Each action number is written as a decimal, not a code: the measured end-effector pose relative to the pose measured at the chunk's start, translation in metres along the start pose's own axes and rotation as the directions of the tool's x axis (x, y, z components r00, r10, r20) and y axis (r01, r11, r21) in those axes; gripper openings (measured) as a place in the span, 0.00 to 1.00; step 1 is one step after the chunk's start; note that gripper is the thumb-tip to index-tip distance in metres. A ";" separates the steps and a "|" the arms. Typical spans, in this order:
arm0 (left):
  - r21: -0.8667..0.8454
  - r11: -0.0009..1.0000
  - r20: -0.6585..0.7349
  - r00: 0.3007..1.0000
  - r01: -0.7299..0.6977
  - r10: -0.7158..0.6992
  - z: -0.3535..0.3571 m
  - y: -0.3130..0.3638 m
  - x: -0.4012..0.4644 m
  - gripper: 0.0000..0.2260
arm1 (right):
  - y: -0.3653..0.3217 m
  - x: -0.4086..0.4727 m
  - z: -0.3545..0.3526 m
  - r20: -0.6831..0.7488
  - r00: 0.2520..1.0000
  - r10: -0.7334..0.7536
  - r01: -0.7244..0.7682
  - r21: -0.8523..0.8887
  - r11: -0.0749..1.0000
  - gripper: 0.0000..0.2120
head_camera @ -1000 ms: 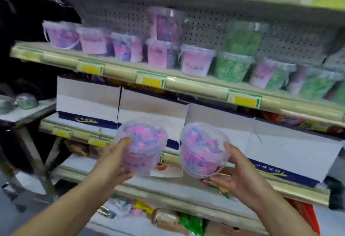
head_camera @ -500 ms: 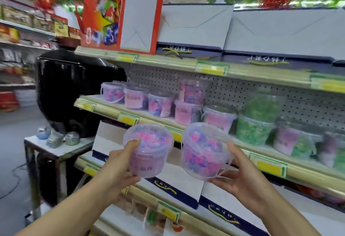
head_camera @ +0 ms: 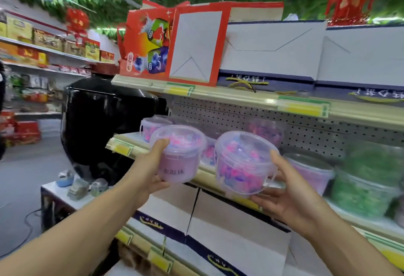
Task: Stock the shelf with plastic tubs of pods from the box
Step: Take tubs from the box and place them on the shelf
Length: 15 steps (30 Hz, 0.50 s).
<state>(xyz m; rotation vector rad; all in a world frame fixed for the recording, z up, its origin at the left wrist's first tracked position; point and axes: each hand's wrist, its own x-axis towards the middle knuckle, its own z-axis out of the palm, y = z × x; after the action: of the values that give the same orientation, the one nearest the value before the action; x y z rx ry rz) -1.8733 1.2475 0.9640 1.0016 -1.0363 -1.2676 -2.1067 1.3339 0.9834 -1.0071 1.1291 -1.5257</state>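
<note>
Two tubs being held up in front of the middle shelf (head_camera: pixel 135 144), one per hand. Left hand (head_camera: pixel 150 171) is gripping the pink tub (head_camera: pixel 179 157): thumb up over the lid rim, fingers curling under the base. Tub is sitting upright w/ printed label facing the camera, just in front of the shelf's front edge. Right hand (head_camera: pixel 290 197) is gripping the mixed tub (head_camera: pixel 242 164), pink & blue pods inside, thumb on the lid edge, fingers spreading under the bottom; tub is tilting toward the camera, its clear handle hanging by the palm. The two tubs are side by side, near but not touching.

On the shelf behind them: more pink/purple tubs (head_camera: pixel 150 126) at the left end & further back, partly hidden. To the right on the same shelf, a pink-filled tub (head_camera: pixel 310 173), then green tubs (head_camera: pixel 363 192), stacked, blurry.

Above the shelf: a red carton (head_camera: pixel 175 44) & white flat boxes (head_camera: pixel 271 50). Below the shelf: white boxes w/ blue band (head_camera: pixel 218 227). Left of the shelf: a big black appliance (head_camera: pixel 100 122) over a small white bench (head_camera: pixel 63 195) w/ a few small items, too blurry to ID.
</note>
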 end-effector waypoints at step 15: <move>-0.007 0.995 0.151 0.984 0.095 -0.093 0.001 0.051 0.179 0.43 | -0.007 0.133 0.108 -0.362 0.932 -0.014 0.032 0.044 0.999 0.31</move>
<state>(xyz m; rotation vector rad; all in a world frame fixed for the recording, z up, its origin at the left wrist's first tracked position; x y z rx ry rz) -1.8574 1.0711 1.0217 0.9643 -1.1044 -1.4444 -2.0329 1.1852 1.0254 -0.7221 1.3278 -1.7985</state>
